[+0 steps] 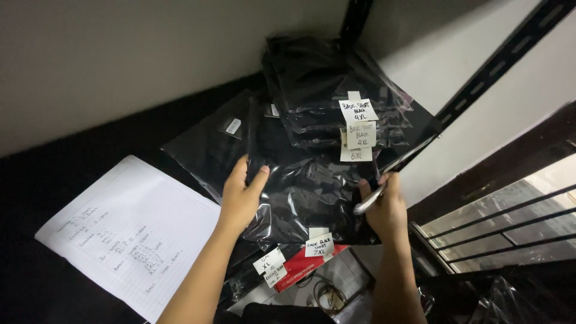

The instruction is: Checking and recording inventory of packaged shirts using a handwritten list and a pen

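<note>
Two hands on one black bagged garment (306, 192): left hand (240, 195) clamping its left edge, thumb on top. Right hand (384, 207) closed on right edge and a silver pen (369, 201). Lined paper sheet (129, 231) left of left hand; labelled stack (336, 99) beyond fingertips.

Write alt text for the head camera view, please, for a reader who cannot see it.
Two bare hands grip a clear bag of folded black clothing on a dark shelf; the left hand holds its left edge, the right hand also holds a silver pen. A handwritten sheet lies left, more labelled bags behind.
</note>
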